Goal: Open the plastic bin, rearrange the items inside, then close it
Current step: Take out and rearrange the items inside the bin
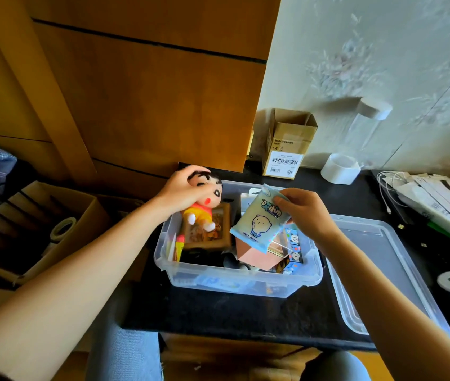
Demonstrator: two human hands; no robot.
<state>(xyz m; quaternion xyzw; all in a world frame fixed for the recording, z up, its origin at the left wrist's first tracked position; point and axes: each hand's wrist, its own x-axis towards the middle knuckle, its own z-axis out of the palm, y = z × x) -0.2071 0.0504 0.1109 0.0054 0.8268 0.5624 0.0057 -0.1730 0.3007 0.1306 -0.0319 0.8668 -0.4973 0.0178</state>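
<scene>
A clear plastic bin (234,281) is being kept open on the dark tabletop (218,312), with its lid (378,270) lying flat just to the right of it. A plush doll (204,204) in a red top and yellow shorts is being gripped by its black-haired head in the left hand (182,188); the fingers (199,170) are being curled over the top of the head, and the doll's body is hanging below them over the bin's far left corner. A pale blue wet-wipes packet (259,221) is being pinched at its upper edge by the fingers (281,200) of the right hand (303,213), and is being held tilted just below them, above the bin's right half. Beneath the packet a pink box (254,257) is lying in the bin, and beneath the doll a brown framed picture (210,235) is resting. Beyond the fingers, a cardboard box (289,144) and a roll of tape (340,167) are standing by the wall
</scene>
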